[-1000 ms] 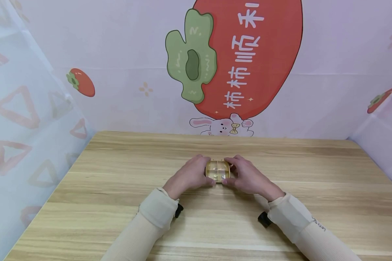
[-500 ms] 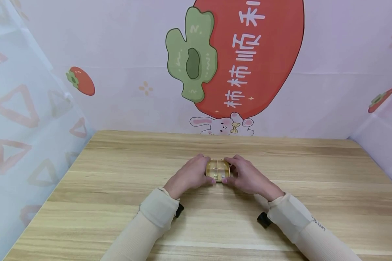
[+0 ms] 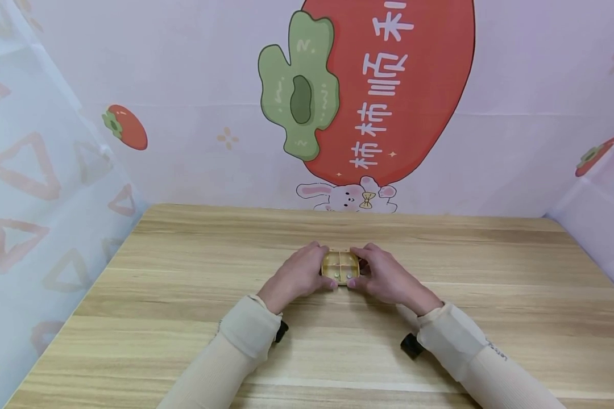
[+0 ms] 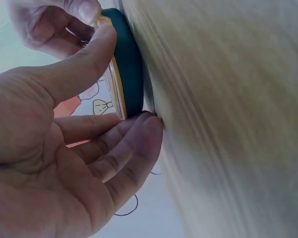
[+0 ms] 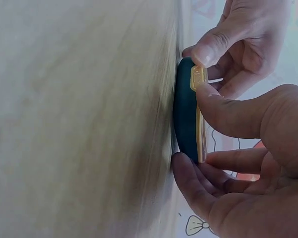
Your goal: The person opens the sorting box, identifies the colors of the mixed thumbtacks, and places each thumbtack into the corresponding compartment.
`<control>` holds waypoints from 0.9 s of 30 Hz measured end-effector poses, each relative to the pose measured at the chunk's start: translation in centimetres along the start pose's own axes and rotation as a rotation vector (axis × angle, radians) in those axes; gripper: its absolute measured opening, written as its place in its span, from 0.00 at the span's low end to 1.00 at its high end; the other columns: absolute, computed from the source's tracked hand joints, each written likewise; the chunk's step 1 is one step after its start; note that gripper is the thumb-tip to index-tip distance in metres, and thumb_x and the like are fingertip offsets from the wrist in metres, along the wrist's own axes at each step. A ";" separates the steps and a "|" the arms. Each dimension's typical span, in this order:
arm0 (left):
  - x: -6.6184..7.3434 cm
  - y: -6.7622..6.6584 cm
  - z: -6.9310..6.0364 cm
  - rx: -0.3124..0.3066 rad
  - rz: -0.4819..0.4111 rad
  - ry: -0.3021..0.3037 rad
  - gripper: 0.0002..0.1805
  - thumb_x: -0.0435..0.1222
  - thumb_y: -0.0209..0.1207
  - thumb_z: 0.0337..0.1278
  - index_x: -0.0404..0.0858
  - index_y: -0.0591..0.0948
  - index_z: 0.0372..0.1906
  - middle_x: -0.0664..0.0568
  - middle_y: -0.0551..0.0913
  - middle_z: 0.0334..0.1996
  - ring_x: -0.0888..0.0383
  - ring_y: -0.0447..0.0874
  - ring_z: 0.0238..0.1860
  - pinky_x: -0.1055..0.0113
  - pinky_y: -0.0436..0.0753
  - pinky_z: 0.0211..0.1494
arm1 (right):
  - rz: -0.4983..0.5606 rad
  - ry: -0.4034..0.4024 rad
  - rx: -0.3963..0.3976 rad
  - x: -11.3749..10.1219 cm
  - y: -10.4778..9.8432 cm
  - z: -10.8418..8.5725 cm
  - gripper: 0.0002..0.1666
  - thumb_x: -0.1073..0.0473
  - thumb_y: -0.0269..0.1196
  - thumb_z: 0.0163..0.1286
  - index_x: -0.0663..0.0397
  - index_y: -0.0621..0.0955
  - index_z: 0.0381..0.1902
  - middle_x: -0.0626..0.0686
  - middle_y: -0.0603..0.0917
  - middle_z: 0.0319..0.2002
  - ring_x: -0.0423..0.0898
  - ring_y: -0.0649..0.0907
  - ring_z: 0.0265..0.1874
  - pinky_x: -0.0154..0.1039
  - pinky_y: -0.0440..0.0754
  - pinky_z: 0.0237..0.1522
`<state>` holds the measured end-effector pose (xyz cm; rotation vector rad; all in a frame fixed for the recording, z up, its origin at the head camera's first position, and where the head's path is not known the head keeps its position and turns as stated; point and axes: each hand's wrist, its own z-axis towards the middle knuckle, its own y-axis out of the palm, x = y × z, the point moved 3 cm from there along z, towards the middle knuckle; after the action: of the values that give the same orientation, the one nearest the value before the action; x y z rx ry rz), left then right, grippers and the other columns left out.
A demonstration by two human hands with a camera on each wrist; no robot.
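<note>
A small pill box (image 3: 340, 262) with a clear amber lid and a divided inside is at the middle of the table. Small pale pieces, perhaps pills, show in its two near compartments. The wrist views show its teal base (image 4: 129, 64) and, on the front, a gold latch tab (image 5: 197, 78); the lid looks closed. My left hand (image 3: 298, 271) grips the left end, thumb at the front edge and fingers behind. On the right end, my right hand (image 3: 386, 275) grips it likewise, its thumb by the latch. Whether the base touches the table I cannot tell.
The wooden table (image 3: 184, 329) spreads wide around both arms. Behind it stands a printed backdrop (image 3: 199, 68) with persimmon and rabbit drawings, and patterned sheets hang at both sides. Black wrist devices (image 3: 412, 345) sit below the sleeve cuffs.
Both hands stay almost in place on the pill box. Glare on its lid has faded, so the compartments show more clearly; the box may have tilted slightly.
</note>
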<state>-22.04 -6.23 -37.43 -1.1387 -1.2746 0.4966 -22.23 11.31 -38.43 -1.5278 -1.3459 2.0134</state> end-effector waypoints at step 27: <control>0.0 -0.1 -0.1 -0.008 -0.072 -0.038 0.28 0.38 0.77 0.49 0.28 0.78 0.49 0.46 0.75 0.37 0.52 0.74 0.36 0.59 0.78 0.40 | 0.014 0.060 -0.010 0.1 -0.3 0.1 0.40 0.60 0.75 0.62 0.73 0.72 0.66 0.56 0.79 0.43 0.48 0.78 0.40 0.42 0.79 0.43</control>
<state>-21.93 -6.29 -37.33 -1.0904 -1.3466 0.4619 -22.42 11.47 -38.27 -1.5934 -1.3280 1.9550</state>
